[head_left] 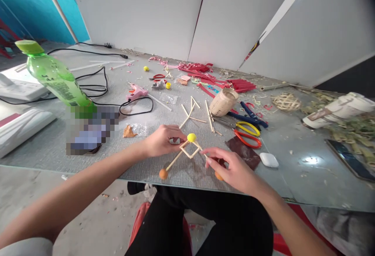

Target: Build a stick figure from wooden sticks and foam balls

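Observation:
Near the table's front edge is a small figure of thin wooden sticks [191,155], joined in a diamond shape. A yellow ball [191,137], which looks like clay, sits at its top corner. One stick slants down left to an orange ball [163,174]. Another orange ball [219,176] is partly hidden by my right hand. My left hand [166,140] is closed, its fingertips gripping the figure beside the yellow ball. My right hand [231,166] pinches the figure's right-hand stick between thumb and forefinger.
Beyond the hands lie loose sticks [191,111], a tipped jar [224,102], scissors [247,134] and pliers [252,115]. A pink glue gun [137,92] and green bottle [55,78] are leftward. On the right are a white case [268,160] and phone [351,158].

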`<state>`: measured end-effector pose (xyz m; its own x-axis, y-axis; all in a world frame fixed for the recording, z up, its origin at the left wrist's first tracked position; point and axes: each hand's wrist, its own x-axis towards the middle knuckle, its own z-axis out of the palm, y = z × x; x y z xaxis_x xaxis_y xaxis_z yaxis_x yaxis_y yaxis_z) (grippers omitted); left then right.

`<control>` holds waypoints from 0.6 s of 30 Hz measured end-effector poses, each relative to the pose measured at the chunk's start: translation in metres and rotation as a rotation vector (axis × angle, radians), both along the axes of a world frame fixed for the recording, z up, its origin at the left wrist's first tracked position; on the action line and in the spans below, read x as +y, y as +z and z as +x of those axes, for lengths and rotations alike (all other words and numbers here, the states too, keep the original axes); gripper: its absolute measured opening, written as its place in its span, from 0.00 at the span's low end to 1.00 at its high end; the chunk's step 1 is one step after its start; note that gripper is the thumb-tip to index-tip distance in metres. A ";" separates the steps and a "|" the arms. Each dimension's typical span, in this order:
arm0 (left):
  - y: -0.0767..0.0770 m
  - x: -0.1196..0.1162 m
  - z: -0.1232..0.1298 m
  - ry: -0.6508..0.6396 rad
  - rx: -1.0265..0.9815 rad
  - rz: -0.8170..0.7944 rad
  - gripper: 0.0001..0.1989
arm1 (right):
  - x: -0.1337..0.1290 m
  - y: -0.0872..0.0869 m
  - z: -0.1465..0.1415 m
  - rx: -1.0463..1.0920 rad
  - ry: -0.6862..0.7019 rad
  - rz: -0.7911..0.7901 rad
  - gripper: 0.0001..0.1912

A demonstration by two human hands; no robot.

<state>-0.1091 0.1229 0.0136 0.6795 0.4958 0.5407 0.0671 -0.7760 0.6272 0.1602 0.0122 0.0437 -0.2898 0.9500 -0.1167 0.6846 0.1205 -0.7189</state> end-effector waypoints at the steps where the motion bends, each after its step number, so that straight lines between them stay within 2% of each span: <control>1: -0.001 0.001 0.000 0.012 0.002 -0.001 0.06 | 0.005 -0.001 -0.002 -0.017 0.033 -0.018 0.15; 6: -0.007 0.005 0.000 0.035 0.043 -0.021 0.07 | 0.018 -0.009 -0.022 -0.334 0.082 0.156 0.19; 9: -0.009 0.005 0.001 0.046 0.091 -0.075 0.08 | 0.020 -0.013 -0.036 -0.584 -0.015 0.194 0.19; 12: -0.010 0.005 0.003 0.087 0.113 -0.231 0.10 | 0.026 -0.013 -0.042 -0.747 -0.059 0.203 0.15; 14: -0.009 0.006 0.003 0.072 0.082 -0.414 0.11 | 0.035 -0.009 -0.040 -0.694 0.014 0.192 0.11; 16: -0.008 0.009 0.002 0.015 0.047 -0.613 0.12 | 0.047 -0.003 -0.034 -0.502 0.092 0.132 0.11; 18: -0.008 0.013 0.002 -0.017 0.042 -0.765 0.11 | 0.062 0.002 -0.027 -0.226 0.194 -0.110 0.15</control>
